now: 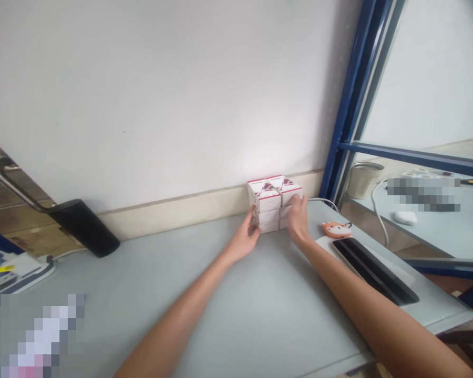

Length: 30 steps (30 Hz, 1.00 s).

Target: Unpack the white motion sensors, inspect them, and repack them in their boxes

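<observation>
Several small white boxes with red edges and dark red printing are stacked in two side-by-side columns on the grey table, close to the wall. My left hand presses against the left side of the stack, thumb toward the front and fingers along the side. On the opposite side, my right hand has its fingers curled against the right column. Between them the two hands grip the stack from both sides. Parts of the right column are hidden behind my right hand.
Right of the stack lie an orange fox-faced case and a dark phone-like slab on a white sheet. A black cylinder with a metal handle and a power strip are at left. A blue frame stands at right.
</observation>
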Available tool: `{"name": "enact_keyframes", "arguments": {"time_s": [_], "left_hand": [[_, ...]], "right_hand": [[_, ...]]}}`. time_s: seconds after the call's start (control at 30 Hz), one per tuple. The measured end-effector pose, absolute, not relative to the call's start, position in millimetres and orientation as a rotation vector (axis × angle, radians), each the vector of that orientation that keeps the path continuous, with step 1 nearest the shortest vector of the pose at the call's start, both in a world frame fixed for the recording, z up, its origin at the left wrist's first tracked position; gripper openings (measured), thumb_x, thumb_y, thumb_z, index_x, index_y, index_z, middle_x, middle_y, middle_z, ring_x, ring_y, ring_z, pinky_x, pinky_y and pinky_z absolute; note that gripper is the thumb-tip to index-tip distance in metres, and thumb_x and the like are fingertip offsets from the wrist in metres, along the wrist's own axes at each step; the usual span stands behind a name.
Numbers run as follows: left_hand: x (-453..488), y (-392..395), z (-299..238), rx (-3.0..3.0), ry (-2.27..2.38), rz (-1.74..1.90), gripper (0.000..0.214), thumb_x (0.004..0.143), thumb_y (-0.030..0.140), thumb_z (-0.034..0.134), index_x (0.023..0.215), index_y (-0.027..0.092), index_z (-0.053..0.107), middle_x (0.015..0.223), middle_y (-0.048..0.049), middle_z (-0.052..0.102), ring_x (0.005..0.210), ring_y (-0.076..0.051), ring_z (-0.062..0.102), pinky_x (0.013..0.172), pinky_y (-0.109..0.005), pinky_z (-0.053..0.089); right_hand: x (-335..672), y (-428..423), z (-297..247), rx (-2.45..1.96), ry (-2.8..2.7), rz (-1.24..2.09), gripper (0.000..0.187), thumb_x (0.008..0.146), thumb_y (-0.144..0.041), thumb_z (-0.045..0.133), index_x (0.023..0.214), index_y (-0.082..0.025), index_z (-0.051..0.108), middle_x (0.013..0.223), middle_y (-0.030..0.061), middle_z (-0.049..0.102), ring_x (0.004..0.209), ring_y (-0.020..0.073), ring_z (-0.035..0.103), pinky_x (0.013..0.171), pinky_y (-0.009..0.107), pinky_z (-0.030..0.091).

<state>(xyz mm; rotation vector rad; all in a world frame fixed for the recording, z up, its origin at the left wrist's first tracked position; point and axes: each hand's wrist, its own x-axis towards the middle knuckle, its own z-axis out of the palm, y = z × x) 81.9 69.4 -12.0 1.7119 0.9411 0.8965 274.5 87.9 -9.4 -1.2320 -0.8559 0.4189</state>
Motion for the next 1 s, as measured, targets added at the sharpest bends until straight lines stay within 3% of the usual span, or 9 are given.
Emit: {"name": "enact_keyframes", "arguments": {"time_s": [0.1, 0.2, 0.3, 0.37, 0.53, 0.63, 0.77, 0.9, 1.0], "left_hand": [[57, 58, -6, 1.701, 1.011, 0.807, 0.062, 0.091, 0.032, 0.068, 0.151, 0.020, 0.057, 0.159, -0.0138, 0.054, 0.149, -0.032, 0.050, 0.127, -0.050, 0.035], [25, 43, -2, 1.665, 1.037, 0.779, 0.045, 0.093, 0.041, 0.067, 0.135, 0.025, 0.070, 0.150, -0.0085, 0.064, 0.143, -0.030, 0.057, 0.127, -0.050, 0.036], [-5, 25, -1, 1.591, 1.056, 0.777, 0.042, 0.094, 0.043, 0.068, 0.132, 0.026, 0.071, 0.149, -0.0075, 0.065, 0.141, -0.028, 0.059, 0.125, -0.048, 0.039], [-20, 14, -4, 1.509, 1.045, 0.822, 0.040, 0.094, 0.042, 0.069, 0.129, 0.025, 0.071, 0.144, -0.0085, 0.069, 0.136, -0.027, 0.063, 0.123, -0.046, 0.041], [-36, 1, -13, 1.367, 1.017, 0.929, 0.032, 0.093, 0.034, 0.068, 0.121, 0.020, 0.072, 0.112, -0.0097, 0.079, 0.111, -0.024, 0.074, 0.113, -0.046, 0.050], [-35, 1, -12, 1.338, 0.987, 0.922, 0.028, 0.092, 0.032, 0.070, 0.118, 0.019, 0.073, 0.107, -0.0095, 0.079, 0.109, -0.023, 0.073, 0.112, -0.046, 0.049], [-30, -1, -6, 1.303, 0.981, 0.945, 0.046, 0.094, 0.043, 0.072, 0.133, 0.018, 0.064, 0.119, -0.0137, 0.076, 0.110, -0.024, 0.073, 0.113, -0.047, 0.048], [-23, -7, -1, 1.235, 0.945, 1.055, 0.082, 0.091, 0.060, 0.072, 0.157, 0.025, 0.039, 0.138, -0.0182, 0.068, 0.112, -0.027, 0.073, 0.108, -0.050, 0.051], [-19, -11, 6, 1.264, 0.828, 1.166, 0.080, 0.089, 0.068, 0.069, 0.153, 0.026, 0.045, 0.145, -0.0179, 0.065, 0.122, -0.030, 0.069, 0.106, -0.048, 0.053]], "right_hand": [[279, 81, 1, -1.271, -0.912, 0.104, 0.058, 0.100, -0.047, 0.045, 0.150, -0.018, 0.041, 0.152, 0.0211, 0.051, 0.142, 0.0363, 0.049, 0.119, 0.062, 0.035], [276, 66, 15, -1.232, -1.276, -0.324, 0.056, 0.099, -0.039, 0.052, 0.151, -0.021, 0.045, 0.156, 0.0182, 0.049, 0.151, 0.0369, 0.040, 0.124, 0.063, 0.029], [264, 53, 23, -1.180, -1.729, -0.530, 0.051, 0.097, -0.035, 0.059, 0.146, -0.026, 0.054, 0.158, 0.0099, 0.052, 0.159, 0.0367, 0.028, 0.130, 0.063, 0.018], [256, 50, 23, -1.184, -1.886, -0.570, 0.054, 0.095, -0.030, 0.063, 0.148, -0.026, 0.053, 0.156, 0.0073, 0.055, 0.160, 0.0364, 0.026, 0.131, 0.062, 0.016], [255, 55, 13, -1.186, -1.894, -0.551, 0.050, 0.097, -0.021, 0.063, 0.146, -0.027, 0.057, 0.151, 0.0061, 0.063, 0.147, 0.0320, 0.051, 0.129, 0.062, 0.022], [259, 56, 11, -1.103, -1.868, -0.542, 0.044, 0.098, -0.019, 0.063, 0.141, -0.027, 0.061, 0.147, 0.0054, 0.066, 0.141, 0.0292, 0.058, 0.127, 0.057, 0.032], [246, 43, 13, -0.931, -1.846, -0.410, 0.041, 0.098, -0.025, 0.068, 0.138, -0.027, 0.063, 0.145, 0.0074, 0.068, 0.140, 0.0285, 0.060, 0.119, 0.050, 0.047], [212, 18, 7, -0.728, -1.838, -0.040, 0.048, 0.096, -0.041, 0.074, 0.139, -0.027, 0.058, 0.145, 0.0115, 0.067, 0.134, 0.0282, 0.065, 0.111, 0.045, 0.056], [191, 2, -1, -0.681, -1.859, 0.224, 0.051, 0.093, -0.052, 0.075, 0.133, -0.027, 0.056, 0.139, 0.0135, 0.069, 0.127, 0.0297, 0.069, 0.101, 0.047, 0.062]]}}
